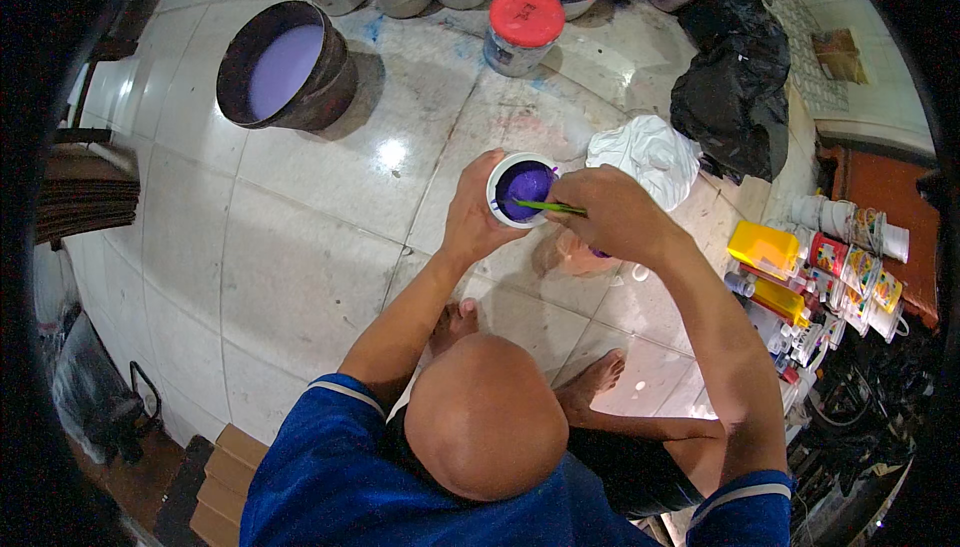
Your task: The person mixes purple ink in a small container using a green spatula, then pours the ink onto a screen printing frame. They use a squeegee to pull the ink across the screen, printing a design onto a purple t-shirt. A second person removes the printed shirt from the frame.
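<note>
Over tiled floor, left hand, fingers half-curled, cradles a white tub, presumably light, slick, best held by its wall; right hand pinches a green stick

You get bright glare on the tiled floor, a soft shadow right of the dark bucket, fisheye bending and grainy black around the edges.

The left hand grips a white cup of purple liquid. The right hand holds a green stick in it.
</note>
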A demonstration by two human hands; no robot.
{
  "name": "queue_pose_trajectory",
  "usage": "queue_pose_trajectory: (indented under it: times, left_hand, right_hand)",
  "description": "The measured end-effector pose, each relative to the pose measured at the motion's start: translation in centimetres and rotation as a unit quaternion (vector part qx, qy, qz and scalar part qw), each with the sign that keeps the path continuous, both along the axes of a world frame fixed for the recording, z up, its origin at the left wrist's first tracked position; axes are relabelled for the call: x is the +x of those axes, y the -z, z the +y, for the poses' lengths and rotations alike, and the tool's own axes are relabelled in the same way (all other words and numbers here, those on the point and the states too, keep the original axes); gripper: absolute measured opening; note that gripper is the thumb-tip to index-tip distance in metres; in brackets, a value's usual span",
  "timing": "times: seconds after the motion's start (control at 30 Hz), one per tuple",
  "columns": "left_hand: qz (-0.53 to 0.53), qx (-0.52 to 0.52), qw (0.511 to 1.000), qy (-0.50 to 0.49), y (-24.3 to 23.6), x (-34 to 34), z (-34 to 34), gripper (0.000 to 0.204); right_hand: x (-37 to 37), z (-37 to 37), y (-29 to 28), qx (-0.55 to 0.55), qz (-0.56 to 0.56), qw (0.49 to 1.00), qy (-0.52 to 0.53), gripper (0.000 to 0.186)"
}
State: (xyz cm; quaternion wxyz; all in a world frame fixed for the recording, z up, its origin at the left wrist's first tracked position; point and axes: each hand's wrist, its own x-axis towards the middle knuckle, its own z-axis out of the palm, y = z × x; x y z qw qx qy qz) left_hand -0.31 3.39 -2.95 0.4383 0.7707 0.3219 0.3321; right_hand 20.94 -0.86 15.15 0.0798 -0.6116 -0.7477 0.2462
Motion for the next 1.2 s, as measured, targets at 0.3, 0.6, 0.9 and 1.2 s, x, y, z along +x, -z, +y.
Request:
queue_pose_trajectory:
  times: [0.3, 0.6, 0.9, 1.2]
  left_hand:
    - [-0.001, 0.022, 1.000, 0.004, 0.08, -0.12, -0.13, 0.122]
    - [-0.010, 0.005, 1.000, 0.000, -0.42, -0.13, -0.29, 0.110]
    - [-0.019, -0.001, 1.000, -0.003, -0.56, -0.30, -0.40, 0.109]
    - [0.008, 0.005, 1.000, -0.002, -0.01, -0.43, -0.38, 0.121]
  right_hand:
    - [-0.27, -0.75, 0.59, 0.003, -0.005, 1.000, 0.005, 0.016]
    - [-0.24, -0.53, 0.51, -0.002, -0.019, 1.000, -0.001, 0.018]
    - [-0.49, -0.14, 0.66, 0.003, -0.022, 1.000, 0.013, 0.019]
    - [-0.91, -0.10, 0.49, 0.022, -0.022, 0.999, 0.018, 0.021]
